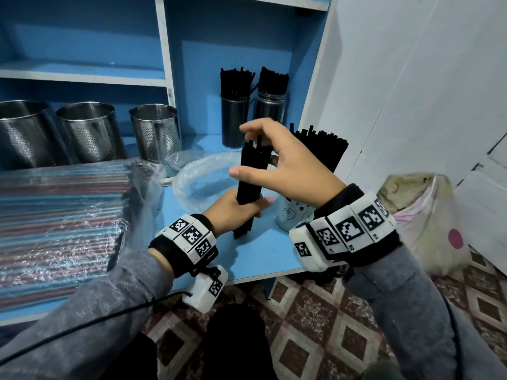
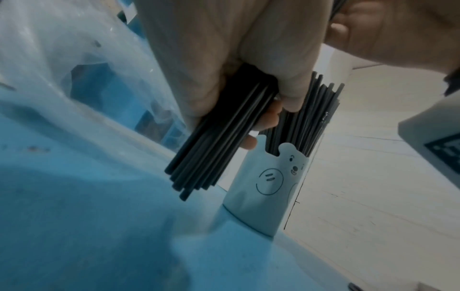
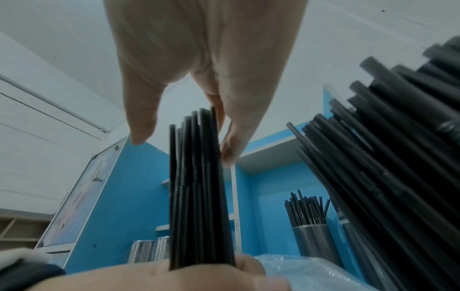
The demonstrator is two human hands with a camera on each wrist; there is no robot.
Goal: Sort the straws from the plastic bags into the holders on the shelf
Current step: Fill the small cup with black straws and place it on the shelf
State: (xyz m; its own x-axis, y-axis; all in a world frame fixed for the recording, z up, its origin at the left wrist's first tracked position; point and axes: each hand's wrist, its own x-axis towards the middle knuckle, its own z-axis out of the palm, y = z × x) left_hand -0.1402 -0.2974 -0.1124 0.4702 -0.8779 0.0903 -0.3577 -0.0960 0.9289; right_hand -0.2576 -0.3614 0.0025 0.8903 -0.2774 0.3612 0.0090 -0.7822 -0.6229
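Observation:
My left hand (image 1: 233,209) grips a bundle of black straws (image 1: 251,171) low down and holds it upright over the blue shelf board (image 1: 263,256). My right hand (image 1: 282,160) hovers at the bundle's top with thumb and fingers spread and straight; the fingertips (image 3: 231,149) touch the straw ends (image 3: 199,157). Just right of the bundle stands a pale blue bear-print holder (image 2: 268,187), filled with black straws (image 1: 321,149). Two dark holders (image 1: 234,122) (image 1: 270,105) at the back also hold black straws.
Three perforated steel holders (image 1: 156,133) (image 1: 87,131) (image 1: 22,133) stand on the left. A plastic bag of coloured straws (image 1: 60,220) lies in front of them. A crumpled clear bag (image 1: 203,179) lies behind my hands. A stuffed sack (image 1: 428,223) sits on the floor at right.

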